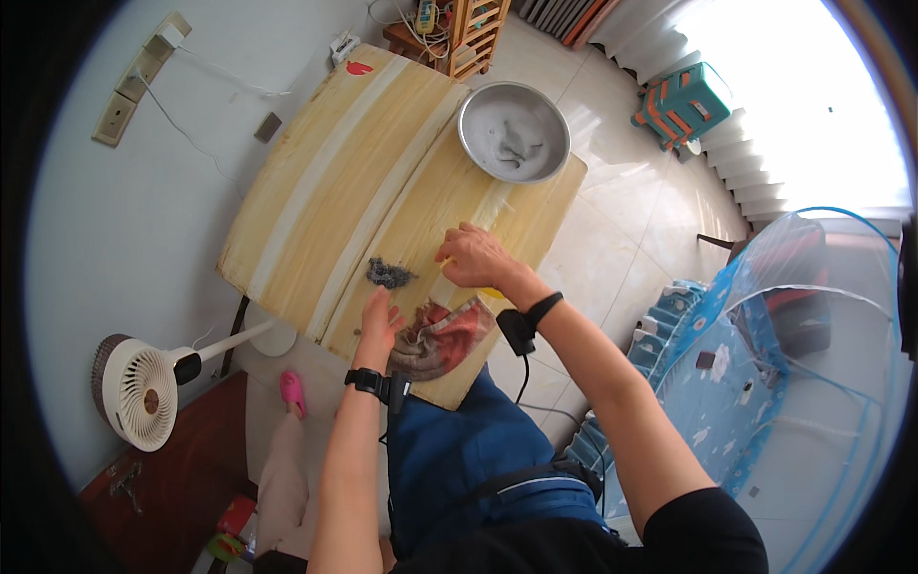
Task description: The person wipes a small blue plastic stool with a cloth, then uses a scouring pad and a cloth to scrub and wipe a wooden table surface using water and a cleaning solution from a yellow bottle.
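Note:
My right hand [476, 256] is over the middle of the wooden folding table [316, 182], its fingers curled round a yellow thing [492, 293]. Only slivers of that thing show at the hand's edges, so its kind is hidden. Nearer to me on the left, my left hand [381, 323] is open and holds nothing, its fingers stretched toward a dark grey, shaggy scouring pad [389, 274] on the tabletop. Beside it, a crumpled red and grey-brown cloth [445, 337] lies at the near edge. A round metal basin [467, 143] stands at the far right corner, with cloudy liquid and something greyish inside.
A white fan [143, 394] stands left of the table, near another person's leg with a pink slipper [293, 390]. At the right are a blue mesh tent [727, 383] and a green-and-orange stool [684, 103]. A wooden rack [478, 36] stands behind the table. Cables hang from my wrists.

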### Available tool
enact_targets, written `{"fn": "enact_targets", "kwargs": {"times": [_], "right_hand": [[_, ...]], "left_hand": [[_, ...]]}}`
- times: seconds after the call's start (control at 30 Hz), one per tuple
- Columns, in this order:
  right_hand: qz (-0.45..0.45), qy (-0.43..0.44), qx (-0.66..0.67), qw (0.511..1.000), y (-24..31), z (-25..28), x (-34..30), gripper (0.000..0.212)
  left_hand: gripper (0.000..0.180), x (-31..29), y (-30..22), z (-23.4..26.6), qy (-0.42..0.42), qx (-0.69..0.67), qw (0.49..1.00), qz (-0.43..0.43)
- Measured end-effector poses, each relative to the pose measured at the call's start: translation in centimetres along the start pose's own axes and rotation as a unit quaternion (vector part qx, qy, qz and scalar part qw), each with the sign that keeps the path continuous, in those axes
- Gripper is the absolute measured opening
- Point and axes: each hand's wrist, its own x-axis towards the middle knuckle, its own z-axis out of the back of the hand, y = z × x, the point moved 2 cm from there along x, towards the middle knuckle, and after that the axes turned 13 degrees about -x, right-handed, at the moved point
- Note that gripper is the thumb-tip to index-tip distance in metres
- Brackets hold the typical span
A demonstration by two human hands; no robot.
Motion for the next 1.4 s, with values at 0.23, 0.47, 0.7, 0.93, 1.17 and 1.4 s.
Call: {"fn": "enact_targets", "kwargs": {"times": [0.23,0.47,0.7,0.93,1.17,1.4], "right_hand": [[-0.271,-0.249,0.152,0.917,-0.3,-3.1,1.0,0.029],[-0.417,-0.169,0.204,0.870,-0.9,-2.8,2.5,0.040],[-0.474,-0.047,0.127,0.870,-4.1,-3.4,2.7,0.044],[-0.477,-0.024,0.074,0.875,-3.5,-3.6,3.5,0.045],[-0.484,-0.013,0.022,0.875,-2.9,-4.0,3.6,0.044],[-0.457,-0.052,-0.041,0.887,-2.8,-3.6,3.9,0.040]], "left_hand": [[0.051,11.0,0.4,-1.9,0.021,0.527,0.704,-0.476],[0.028,11.6,1.1,-1.1,-0.003,0.613,0.665,-0.426],[0.034,4.6,-2.3,-6.5,0.054,-0.042,0.997,-0.036],[0.051,0.5,-0.4,-8.4,0.278,-0.243,0.909,0.192],[0.060,-0.1,0.7,-9.5,0.289,-0.208,0.920,0.162],[0.059,-0.4,0.0,-10.3,0.285,-0.230,0.922,0.129]]}}
